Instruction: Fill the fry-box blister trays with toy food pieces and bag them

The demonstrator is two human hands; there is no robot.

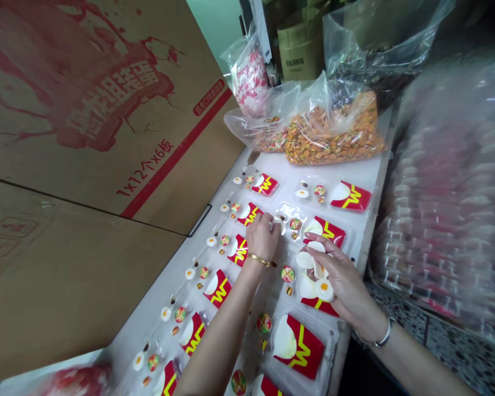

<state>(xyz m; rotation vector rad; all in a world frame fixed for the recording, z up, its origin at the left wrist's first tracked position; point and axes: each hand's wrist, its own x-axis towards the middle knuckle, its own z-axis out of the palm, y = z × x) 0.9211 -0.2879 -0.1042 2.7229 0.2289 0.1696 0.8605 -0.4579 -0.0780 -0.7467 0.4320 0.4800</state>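
My right hand (346,283) holds several fried-egg pieces (324,289), white rounds with yellow yolks, fanned out between thumb and fingers. It hovers over the right row of clear plastic trays. My left hand (264,236) reaches down to a clear tray (291,212) in that row, its fingers bent and pinched together. A whitish bit shows by its fingertips, but I cannot make out what it is. The nearby trays hold red fries-box pieces with a yellow zigzag (301,346), round pizza pieces (287,274) and small burger pieces (289,291). Trays in the left row also hold egg pieces (190,273).
Large printed cartons (86,264) wall off the left side. At the table's far end lie a bag of orange pieces (334,132) and a bag of pink-and-white pieces (251,82). Stacked filled trays (441,220) stand to the right, beside the table (334,374) edge.
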